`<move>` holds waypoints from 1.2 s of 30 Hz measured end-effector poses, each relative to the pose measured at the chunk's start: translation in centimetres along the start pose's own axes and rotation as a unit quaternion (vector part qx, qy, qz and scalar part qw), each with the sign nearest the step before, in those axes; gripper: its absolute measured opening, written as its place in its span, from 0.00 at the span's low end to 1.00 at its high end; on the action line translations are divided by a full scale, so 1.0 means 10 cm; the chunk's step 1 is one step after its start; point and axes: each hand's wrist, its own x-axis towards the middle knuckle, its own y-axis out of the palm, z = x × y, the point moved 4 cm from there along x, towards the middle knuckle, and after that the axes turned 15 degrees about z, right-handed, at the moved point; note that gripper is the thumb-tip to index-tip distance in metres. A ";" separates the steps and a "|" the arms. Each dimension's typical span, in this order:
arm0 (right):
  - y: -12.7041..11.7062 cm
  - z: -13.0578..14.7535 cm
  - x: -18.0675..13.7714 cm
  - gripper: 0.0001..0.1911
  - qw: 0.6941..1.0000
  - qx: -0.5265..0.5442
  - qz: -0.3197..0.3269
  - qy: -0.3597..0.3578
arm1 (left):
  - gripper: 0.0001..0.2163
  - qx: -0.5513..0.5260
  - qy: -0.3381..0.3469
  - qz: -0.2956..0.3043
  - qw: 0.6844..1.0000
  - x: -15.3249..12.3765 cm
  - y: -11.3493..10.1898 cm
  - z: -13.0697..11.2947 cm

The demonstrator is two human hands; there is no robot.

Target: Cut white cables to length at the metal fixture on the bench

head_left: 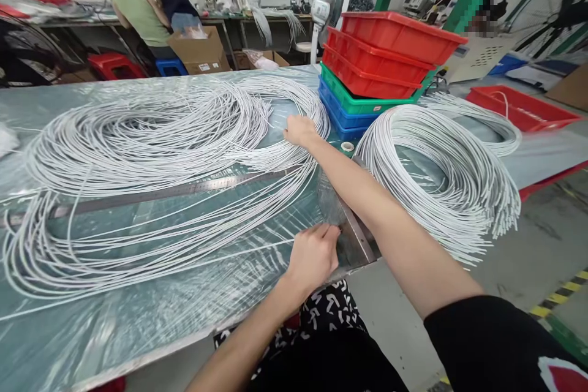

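My left hand is closed near the table's front edge. A single white cable runs into it from the left, and a small dark tip shows at the fingertips. Farther forward, my right hand is closed over a coil of white cable; what its fingers hold is hidden. A large heap of coiled white cables lies to its left. Between the heap and a loose bundle of cables lies a long steel ruler. Below my right forearm is a metal plate at the table edge.
Stacked red, green and blue bins stand behind my right arm. A small tape roll lies before them. To the right are a thick cable coil and a red tray. Beyond the table are a fan and two people.
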 end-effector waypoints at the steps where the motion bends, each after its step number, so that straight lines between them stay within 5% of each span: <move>1: 0.00 0.00 0.00 0.19 1.000 0.000 -0.002 0.000 | 0.09 0.001 0.001 0.001 1.000 0.00 -0.01 0.00; 36: 0.03 0.01 0.01 0.17 0.999 0.048 -0.025 0.002 | 0.09 0.020 -0.027 -0.012 0.999 0.00 0.00 -0.02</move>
